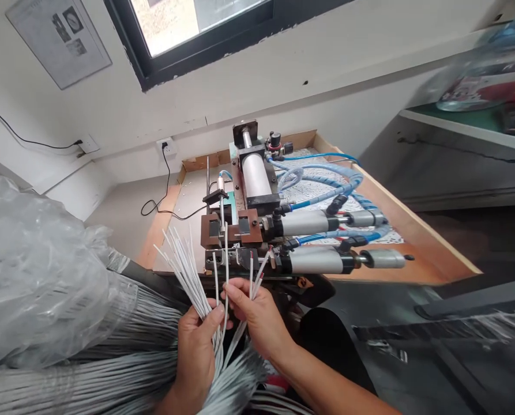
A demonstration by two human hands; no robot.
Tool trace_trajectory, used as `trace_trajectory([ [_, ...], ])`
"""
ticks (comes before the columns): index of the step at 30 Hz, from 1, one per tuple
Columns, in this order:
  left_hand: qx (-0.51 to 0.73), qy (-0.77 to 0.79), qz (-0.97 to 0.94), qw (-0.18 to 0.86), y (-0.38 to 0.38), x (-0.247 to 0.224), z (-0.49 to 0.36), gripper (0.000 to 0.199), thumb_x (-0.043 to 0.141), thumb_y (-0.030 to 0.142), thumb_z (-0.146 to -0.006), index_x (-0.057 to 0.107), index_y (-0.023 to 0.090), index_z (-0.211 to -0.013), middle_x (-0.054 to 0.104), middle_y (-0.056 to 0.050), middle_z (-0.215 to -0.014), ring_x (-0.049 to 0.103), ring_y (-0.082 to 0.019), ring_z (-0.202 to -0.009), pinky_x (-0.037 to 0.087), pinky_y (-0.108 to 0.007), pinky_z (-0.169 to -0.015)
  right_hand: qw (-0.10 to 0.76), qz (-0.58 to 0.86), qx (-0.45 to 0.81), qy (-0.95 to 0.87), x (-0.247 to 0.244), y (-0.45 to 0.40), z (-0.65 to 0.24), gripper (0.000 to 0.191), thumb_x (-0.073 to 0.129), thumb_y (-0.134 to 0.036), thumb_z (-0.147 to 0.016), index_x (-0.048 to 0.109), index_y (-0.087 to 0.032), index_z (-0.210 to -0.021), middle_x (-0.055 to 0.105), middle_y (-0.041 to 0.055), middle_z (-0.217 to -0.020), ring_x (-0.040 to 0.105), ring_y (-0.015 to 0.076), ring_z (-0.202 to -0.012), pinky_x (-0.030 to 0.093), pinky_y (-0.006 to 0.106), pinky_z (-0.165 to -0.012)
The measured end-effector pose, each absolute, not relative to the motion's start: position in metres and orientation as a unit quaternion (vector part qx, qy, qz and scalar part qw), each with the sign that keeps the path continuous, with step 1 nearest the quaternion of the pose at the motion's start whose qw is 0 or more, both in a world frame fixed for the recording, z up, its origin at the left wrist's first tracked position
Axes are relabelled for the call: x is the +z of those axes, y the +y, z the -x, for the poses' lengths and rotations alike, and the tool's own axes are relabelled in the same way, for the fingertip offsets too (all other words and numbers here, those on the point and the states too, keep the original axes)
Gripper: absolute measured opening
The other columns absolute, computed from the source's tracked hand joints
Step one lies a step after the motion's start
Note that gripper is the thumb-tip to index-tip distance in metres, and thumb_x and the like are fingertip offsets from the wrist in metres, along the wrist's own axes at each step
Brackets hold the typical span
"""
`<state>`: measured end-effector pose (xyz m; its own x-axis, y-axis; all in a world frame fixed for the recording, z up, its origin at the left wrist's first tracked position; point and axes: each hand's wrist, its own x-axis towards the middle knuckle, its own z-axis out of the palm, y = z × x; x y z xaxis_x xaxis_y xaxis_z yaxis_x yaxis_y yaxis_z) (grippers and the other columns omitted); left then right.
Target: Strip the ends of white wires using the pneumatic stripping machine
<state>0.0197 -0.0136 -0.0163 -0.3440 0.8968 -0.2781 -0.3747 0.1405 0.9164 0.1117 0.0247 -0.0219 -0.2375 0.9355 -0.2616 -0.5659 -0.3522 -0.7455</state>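
Observation:
My left hand (200, 340) is closed round a fanned bundle of white cables (188, 271), whose ends point up and to the left. Beside it, my right hand (257, 314) pinches a single white cable (226, 259) between thumb and forefinger. A few cables with reddish tips (252, 274) stick up from behind the fingers of my right hand. Just beyond both hands is a pneumatic machine with silver cylinders (315, 260) and a brown clamp block (211, 230). The upright cable ends stand in front of its lower jaws.
Large bundles of grey cable (88, 380) and a plastic bag (36, 271) fill the left side. The machine stands on a wooden-edged table (430, 253), with blue hoses (348, 178) at its right. A shelf (465, 121) holds a clear bottle at the upper right.

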Motion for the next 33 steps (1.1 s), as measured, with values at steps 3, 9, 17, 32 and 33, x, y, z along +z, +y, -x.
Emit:
trace_trajectory([
  [3,0.629,0.551,-0.205,0.509,-0.016,-0.018,-0.016,0.004,0.064,0.019,-0.064,0.063,0.017,-0.066,0.061,0.002,-0.055,0.055,-0.010,-0.054,0.047,-0.024,-0.057,0.506,0.373,0.725,-0.281,-0.028,0.018,-0.116,0.021,0.063,-0.033,-0.068,0.059,-0.013,-0.065,0.056,-0.0010,-0.056,0.040,0.0054,-0.045,0.025,0.016,-0.039],
  [9,0.638,0.553,-0.195,0.498,-0.015,-0.015,-0.014,0.007,0.065,0.021,-0.064,0.062,0.016,-0.066,0.059,0.002,-0.057,0.055,-0.011,-0.056,0.048,-0.026,-0.055,0.495,0.389,0.732,-0.261,-0.023,0.017,-0.119,0.020,0.065,-0.031,-0.064,0.058,-0.013,-0.058,0.053,-0.0012,-0.050,0.036,0.0056,-0.042,0.021,0.018,-0.039],
  [17,0.662,0.536,-0.193,0.486,-0.011,-0.013,-0.015,0.010,0.068,0.018,-0.059,0.064,0.017,-0.069,0.062,0.002,-0.068,0.057,-0.013,-0.064,0.049,-0.025,-0.055,0.465,0.354,0.752,-0.306,-0.023,0.018,-0.115,0.017,0.062,-0.028,-0.067,0.066,-0.013,-0.075,0.049,-0.0040,-0.049,0.037,0.0070,-0.045,0.027,0.020,-0.046],
  [32,0.646,0.539,-0.216,0.496,-0.001,-0.002,-0.013,0.014,0.064,0.024,-0.063,0.066,0.015,-0.074,0.062,0.001,-0.055,0.056,-0.012,-0.052,0.046,-0.025,-0.055,0.538,0.367,0.702,-0.287,-0.024,0.026,-0.115,0.020,0.061,-0.034,-0.070,0.062,-0.014,-0.065,0.054,-0.0014,-0.052,0.039,0.0078,-0.045,0.027,0.021,-0.045],
  [33,0.645,0.542,-0.223,0.491,0.000,-0.002,-0.013,0.015,0.064,0.024,-0.063,0.066,0.015,-0.075,0.061,0.001,-0.054,0.056,-0.012,-0.051,0.046,-0.025,-0.055,0.538,0.368,0.708,-0.272,-0.023,0.028,-0.115,0.020,0.062,-0.034,-0.068,0.062,-0.014,-0.064,0.053,-0.0017,-0.051,0.038,0.0075,-0.044,0.026,0.021,-0.044],
])
